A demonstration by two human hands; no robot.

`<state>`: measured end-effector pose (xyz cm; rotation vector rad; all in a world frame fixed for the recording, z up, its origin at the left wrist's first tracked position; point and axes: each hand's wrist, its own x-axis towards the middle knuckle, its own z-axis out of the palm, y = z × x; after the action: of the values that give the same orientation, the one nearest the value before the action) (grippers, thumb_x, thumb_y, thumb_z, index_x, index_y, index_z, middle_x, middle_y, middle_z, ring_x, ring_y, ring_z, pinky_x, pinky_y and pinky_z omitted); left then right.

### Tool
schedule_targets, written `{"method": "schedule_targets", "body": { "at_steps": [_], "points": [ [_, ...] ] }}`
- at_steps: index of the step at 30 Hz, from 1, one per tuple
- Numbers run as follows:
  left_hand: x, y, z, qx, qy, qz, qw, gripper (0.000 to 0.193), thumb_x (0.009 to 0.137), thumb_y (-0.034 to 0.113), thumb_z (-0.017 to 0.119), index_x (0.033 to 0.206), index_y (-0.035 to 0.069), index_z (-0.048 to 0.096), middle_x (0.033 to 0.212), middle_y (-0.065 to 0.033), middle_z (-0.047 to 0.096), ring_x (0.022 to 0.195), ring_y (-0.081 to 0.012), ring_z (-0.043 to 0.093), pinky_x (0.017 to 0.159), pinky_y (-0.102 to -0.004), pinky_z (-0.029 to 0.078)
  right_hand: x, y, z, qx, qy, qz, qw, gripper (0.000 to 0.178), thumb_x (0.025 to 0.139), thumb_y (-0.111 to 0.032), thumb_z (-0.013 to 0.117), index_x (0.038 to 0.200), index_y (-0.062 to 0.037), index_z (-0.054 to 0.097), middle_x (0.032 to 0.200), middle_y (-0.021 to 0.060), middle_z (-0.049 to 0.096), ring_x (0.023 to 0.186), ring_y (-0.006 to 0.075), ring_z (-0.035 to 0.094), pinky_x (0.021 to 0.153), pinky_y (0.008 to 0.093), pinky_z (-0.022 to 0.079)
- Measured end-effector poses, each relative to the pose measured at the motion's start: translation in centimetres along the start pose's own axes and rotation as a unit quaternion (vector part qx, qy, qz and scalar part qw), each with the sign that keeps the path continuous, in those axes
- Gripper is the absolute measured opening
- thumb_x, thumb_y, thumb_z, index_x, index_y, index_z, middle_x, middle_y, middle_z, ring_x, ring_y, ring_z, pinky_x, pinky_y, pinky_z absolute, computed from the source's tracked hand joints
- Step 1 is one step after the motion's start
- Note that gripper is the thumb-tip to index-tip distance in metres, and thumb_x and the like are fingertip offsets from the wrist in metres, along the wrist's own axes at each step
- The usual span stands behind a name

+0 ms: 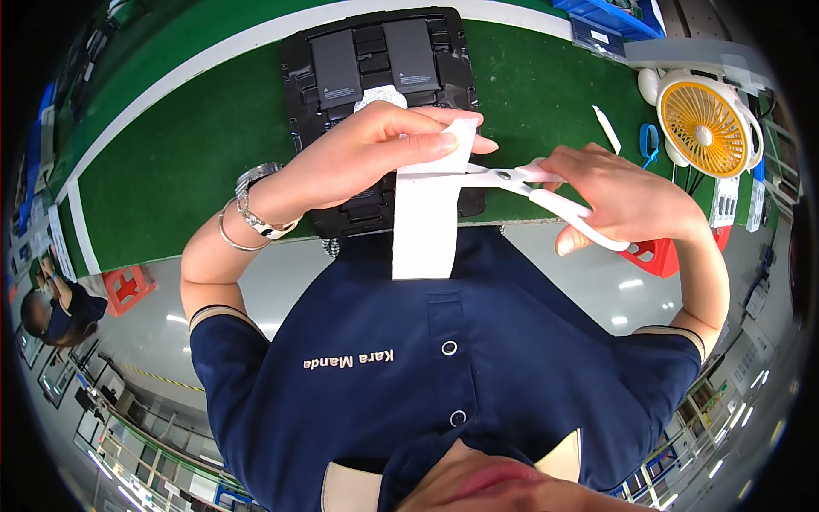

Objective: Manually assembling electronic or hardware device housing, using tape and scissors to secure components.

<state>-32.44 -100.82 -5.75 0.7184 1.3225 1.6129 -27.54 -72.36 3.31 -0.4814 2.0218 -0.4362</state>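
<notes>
A green surface with a white stripe along its far edge runs across the view, and the black tray lying on it serves as the landmark. Well to the left of the tray, past the surface's edge, a red stool stands on the grey floor, and another person in dark blue sits farther left still.

The left hand hovers over the near half of the tray, a metal watch and a thin bangle on its wrist. Its thumb and fingers are closed in a pinch on the top end of a white strip, which hangs from the hand down across the tray's near edge and over the dark blue shirt.

Just right of the tray's near corner, the right hand is closed around the white handles of the scissors. The blades point left toward the tray and meet the strip's right edge just below the left hand's fingers; how far apart the blades are I cannot tell.

Right of the tray, on the green, lie a small white stick and a blue loop-shaped tool. Farther right stands a white fan with an orange grille, and a blue bin sits beyond the tray's far right corner.
</notes>
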Motion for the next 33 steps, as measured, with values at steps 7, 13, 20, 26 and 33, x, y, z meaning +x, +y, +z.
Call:
{"method": "schedule_targets", "body": {
  "at_steps": [7,13,20,26,33],
  "points": [
    [0.2,0.1,0.0,-0.007,-0.004,-0.007,1.0,0.039,0.101,0.023,0.047,0.115,-0.008,0.066,0.144,-0.0195,0.049,0.122,-0.0246,0.057,0.099,-0.036,0.047,0.4,-0.6,-0.3,-0.021,-0.016,0.027,0.999,0.094,0.065,-0.06,0.079,0.138,-0.0076,0.049,0.116,0.0106,0.06,0.106,0.033,0.055,0.092,0.0429,0.044],
    [0.2,0.0,0.0,0.002,-0.001,-0.001,1.0,0.039,0.101,0.023,0.047,0.116,-0.008,0.066,0.143,-0.0206,0.05,0.124,-0.0244,0.055,0.099,-0.0357,0.046,0.4,-0.8,-0.4,-0.015,-0.023,0.032,0.999,0.092,0.066,-0.056,0.08,0.139,-0.0077,0.049,0.116,0.0104,0.06,0.106,0.0328,0.055,0.092,0.0431,0.044],
    [0.2,-0.1,-0.1,0.014,-0.003,0.007,1.0,0.04,0.101,0.024,0.047,0.117,-0.007,0.066,0.142,-0.0212,0.05,0.126,-0.025,0.054,0.099,-0.0366,0.045,0.3,-0.7,0.4,-0.004,-0.007,-0.028,1.0,0.083,0.076,-0.058,0.073,0.137,-0.0061,0.052,0.103,0.0138,0.06,0.097,0.0331,0.056,0.089,0.0412,0.043],
    [0.3,-0.1,0.0,0.011,-0.001,0.006,1.0,0.04,0.102,0.024,0.047,0.116,-0.007,0.066,0.141,-0.021,0.051,0.126,-0.0251,0.054,0.1,-0.0371,0.045,0.4,0.0,1.4,0.003,0.035,-0.079,0.996,0.077,0.081,-0.056,0.07,0.139,-0.0089,0.052,0.095,0.0164,0.059,0.092,0.0344,0.058,0.087,0.0404,0.043],
    [0.3,0.1,0.0,0.004,-0.003,-0.003,1.0,0.039,0.102,0.024,0.047,0.115,-0.007,0.067,0.141,-0.0201,0.052,0.126,-0.025,0.053,0.1,-0.037,0.045,0.8,-0.7,0.6,-0.006,-0.029,-0.01,1.0,0.092,0.072,-0.067,0.071,0.138,-0.0062,0.05,0.108,0.0135,0.06,0.1,0.0339,0.055,0.092,0.0418,0.041]
  ]
}}
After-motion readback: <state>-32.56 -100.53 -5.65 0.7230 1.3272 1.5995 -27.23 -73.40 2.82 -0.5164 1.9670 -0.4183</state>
